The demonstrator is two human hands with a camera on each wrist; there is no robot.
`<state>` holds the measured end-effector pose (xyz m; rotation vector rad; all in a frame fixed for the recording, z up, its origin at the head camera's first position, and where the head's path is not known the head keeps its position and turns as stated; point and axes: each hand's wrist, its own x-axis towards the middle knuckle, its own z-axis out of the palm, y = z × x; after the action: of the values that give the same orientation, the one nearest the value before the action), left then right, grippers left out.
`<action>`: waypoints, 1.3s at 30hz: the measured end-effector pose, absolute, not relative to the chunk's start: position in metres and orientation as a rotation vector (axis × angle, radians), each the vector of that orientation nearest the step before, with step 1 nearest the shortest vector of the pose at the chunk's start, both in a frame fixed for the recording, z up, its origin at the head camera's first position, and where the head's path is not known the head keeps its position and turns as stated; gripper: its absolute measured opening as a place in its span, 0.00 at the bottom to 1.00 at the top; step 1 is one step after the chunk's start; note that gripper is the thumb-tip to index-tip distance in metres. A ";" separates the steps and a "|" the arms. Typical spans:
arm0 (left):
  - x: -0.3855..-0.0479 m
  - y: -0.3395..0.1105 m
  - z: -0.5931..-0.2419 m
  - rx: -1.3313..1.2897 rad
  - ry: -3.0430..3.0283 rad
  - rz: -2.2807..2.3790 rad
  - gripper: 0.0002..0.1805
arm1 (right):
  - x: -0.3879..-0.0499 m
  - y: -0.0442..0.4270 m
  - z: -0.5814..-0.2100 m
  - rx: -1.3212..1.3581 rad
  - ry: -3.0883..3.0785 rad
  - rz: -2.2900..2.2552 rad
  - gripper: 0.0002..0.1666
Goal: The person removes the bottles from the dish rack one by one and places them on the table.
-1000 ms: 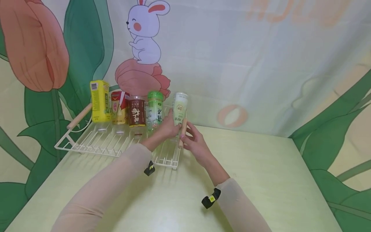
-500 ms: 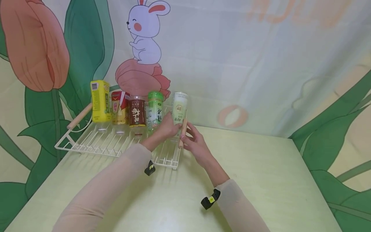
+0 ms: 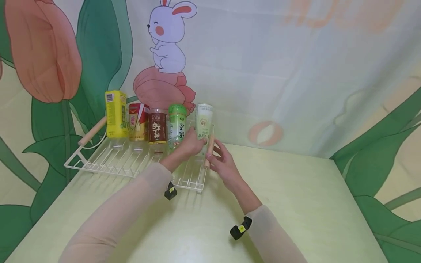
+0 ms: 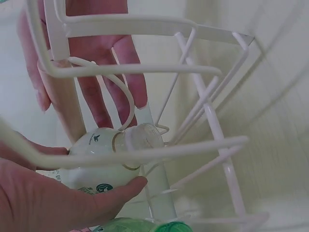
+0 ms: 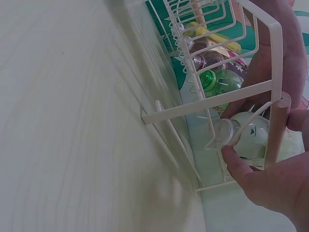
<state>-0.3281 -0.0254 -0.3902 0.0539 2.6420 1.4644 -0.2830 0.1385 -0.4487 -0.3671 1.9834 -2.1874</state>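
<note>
My left hand (image 3: 191,143) grips a pale green-and-white bottle (image 3: 204,122), which stands cap down in the right end of a white wire rack (image 3: 112,172). In the left wrist view the left thumb lies along this bottle (image 4: 91,169), near its clear cap (image 4: 145,137). My right hand (image 3: 227,166) holds the rack's right wooden handle (image 3: 210,151), thumb at its front end. The right wrist view shows the handle (image 5: 277,128) between the right hand (image 5: 275,186) and the bottle (image 5: 251,135). Left of the pale bottle stands a green-labelled bottle (image 3: 177,126).
Further left in the rack are a dark red-brown labelled bottle (image 3: 158,128), a red-and-gold container (image 3: 138,124) and a yellow one (image 3: 116,115). The rack's left wooden handle (image 3: 93,131) slopes beside them. A printed curtain (image 3: 263,73) hangs behind the pale table (image 3: 296,197).
The pale bottle's upper end has leaned slightly left in my left hand's grip. My right hand stays at the handle. The head view has shifted a little.
</note>
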 end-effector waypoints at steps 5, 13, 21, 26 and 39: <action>-0.322 -0.026 -0.387 0.069 2.603 1.494 0.40 | -0.280 0.142 -0.449 -0.335 1.982 -2.188 0.43; -0.318 -0.033 -0.389 0.112 2.503 1.578 0.37 | -0.277 0.142 -0.448 -0.311 1.986 -2.173 0.41; -0.315 -0.038 -0.383 0.256 2.576 1.511 0.32 | -0.271 0.148 -0.447 -0.264 2.116 -2.116 0.47; -0.311 -0.044 -0.372 0.294 2.641 1.394 0.34 | -0.269 0.159 -0.443 -0.298 2.273 -1.972 0.50; -0.281 -0.082 -0.334 0.431 2.707 1.259 0.40 | -0.257 0.227 -0.375 -0.555 2.629 -1.564 0.58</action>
<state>-0.2808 -0.0815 -0.3340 0.4314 2.7072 1.2591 -0.2574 0.2274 -0.3755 -0.5548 2.6292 -1.5641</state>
